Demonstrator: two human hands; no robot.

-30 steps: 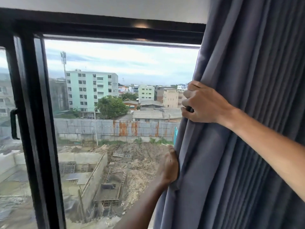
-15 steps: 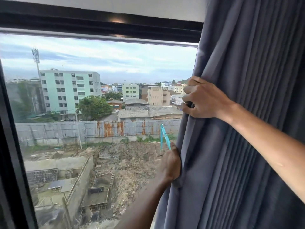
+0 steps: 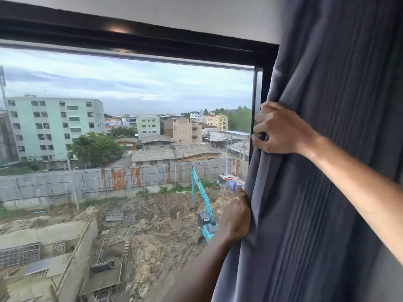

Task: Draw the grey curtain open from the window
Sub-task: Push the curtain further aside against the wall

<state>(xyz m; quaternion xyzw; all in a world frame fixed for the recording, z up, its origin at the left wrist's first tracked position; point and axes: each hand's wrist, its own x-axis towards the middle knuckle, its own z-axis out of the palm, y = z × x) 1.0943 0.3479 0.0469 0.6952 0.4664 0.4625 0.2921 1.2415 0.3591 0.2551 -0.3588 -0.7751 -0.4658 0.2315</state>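
The heavy grey pleated fabric curtain (image 3: 322, 171) has been drawn further to the right than half a second ago, so that the right upright of the black metal window frame (image 3: 260, 88) and more of the teal excavator (image 3: 205, 214) on the building site outside are now uncovered. The curtain is gathered in deep vertical folds at the right of the scene, its leading edge just beside the frame's right upright. That edge is clenched high up in the closed right hand (image 3: 281, 131) and is pinched lower down by the left hand (image 3: 236, 216).
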